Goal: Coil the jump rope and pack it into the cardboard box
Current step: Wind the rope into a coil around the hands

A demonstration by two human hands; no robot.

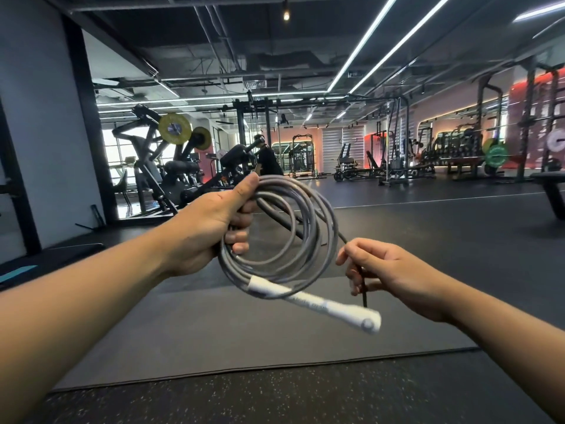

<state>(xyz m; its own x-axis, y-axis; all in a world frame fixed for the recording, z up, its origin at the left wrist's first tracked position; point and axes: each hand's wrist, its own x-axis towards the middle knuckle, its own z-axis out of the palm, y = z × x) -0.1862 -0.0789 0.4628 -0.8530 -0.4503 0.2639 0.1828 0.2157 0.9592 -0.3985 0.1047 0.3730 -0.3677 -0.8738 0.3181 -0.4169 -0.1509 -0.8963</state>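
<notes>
A grey jump rope [293, 240] hangs in several round loops in front of me at chest height. My left hand [211, 231] is closed around the left side of the coil, thumb on top. A white handle [333, 307] sticks out of the coil's bottom, pointing down and right. My right hand [388, 270] pinches a thin dark strand [363, 289] that runs from the coil's right side down through the fingers. No cardboard box is in view.
A grey mat [244, 332] lies on the speckled black gym floor [305, 399] below my arms. Weight machines [171, 166] stand at the left, racks and plates [495, 154] at the right, a bench [550, 188] at the far right.
</notes>
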